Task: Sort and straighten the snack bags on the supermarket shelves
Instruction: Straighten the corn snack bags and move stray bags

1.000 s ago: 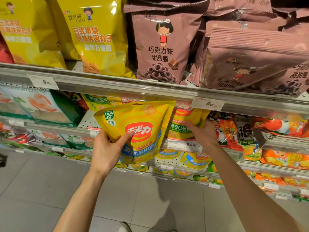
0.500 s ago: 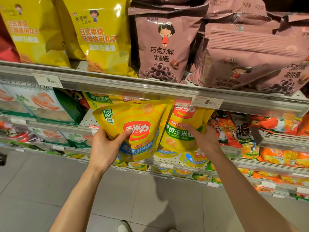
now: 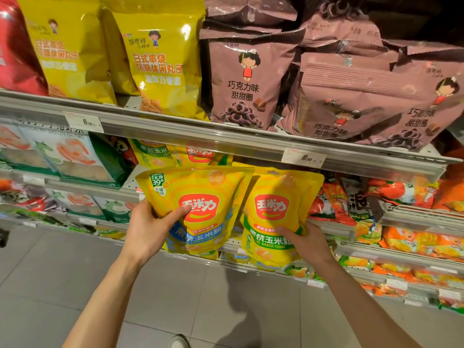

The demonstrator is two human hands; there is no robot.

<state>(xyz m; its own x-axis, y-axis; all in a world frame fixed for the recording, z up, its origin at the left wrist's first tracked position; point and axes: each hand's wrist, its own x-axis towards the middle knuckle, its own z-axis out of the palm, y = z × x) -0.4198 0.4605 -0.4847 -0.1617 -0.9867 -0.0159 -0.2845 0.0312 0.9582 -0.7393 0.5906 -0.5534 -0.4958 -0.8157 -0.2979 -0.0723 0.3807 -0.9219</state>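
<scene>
Snack bags fill our hands: left hand (image 3: 148, 229) grips the blue-banded corn bag (image 3: 198, 209), right hand (image 3: 307, 241) pinches the green-banded corn bag (image 3: 273, 217) just beside it.

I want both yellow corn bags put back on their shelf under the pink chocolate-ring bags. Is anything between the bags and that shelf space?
Partly. The left hand holds the blue-banded corn bag and the right hand the green-banded one, both out in front of the shelf. More yellow corn bags already stand behind them, so the front bags must go before those; nothing else visibly blocks.
</scene>
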